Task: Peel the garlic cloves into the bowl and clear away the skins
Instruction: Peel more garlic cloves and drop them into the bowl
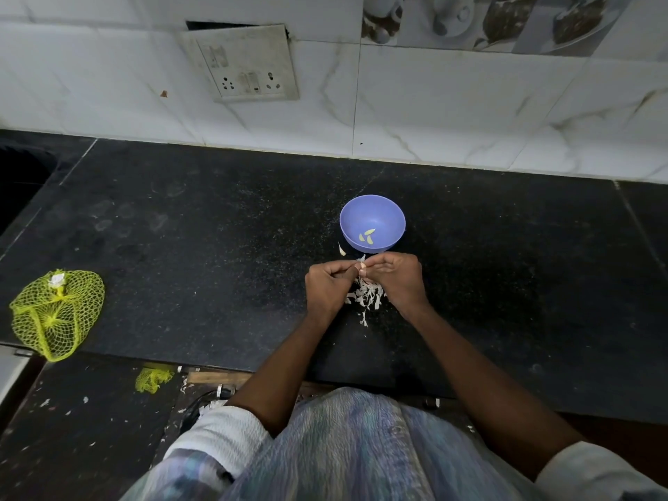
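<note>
Two hands meet over a black stone table (217,247) backed by a white tiled wall (470,113), which carries a grimy switch-and-socket plate (245,65). Far left on the table lies a yellow mesh bag (54,312), well apart from the work; a scrap of the same mesh (153,379) lies on the floor below the table edge. A blue bowl (392,215) stands just beyond the hands, with three peeled cloves (367,236) in its bottom. A heap of white skins (365,296) lies between the wrists, partly hidden by them. One unpeeled clove (341,249) lies just left of the bowl, its long axis running roughly toward and away from the wall. Left hand (327,283) and right hand (399,276) each have a clenched grip, fingertips pinching one small garlic clove (361,267) between them; its direction cannot be told.
</note>
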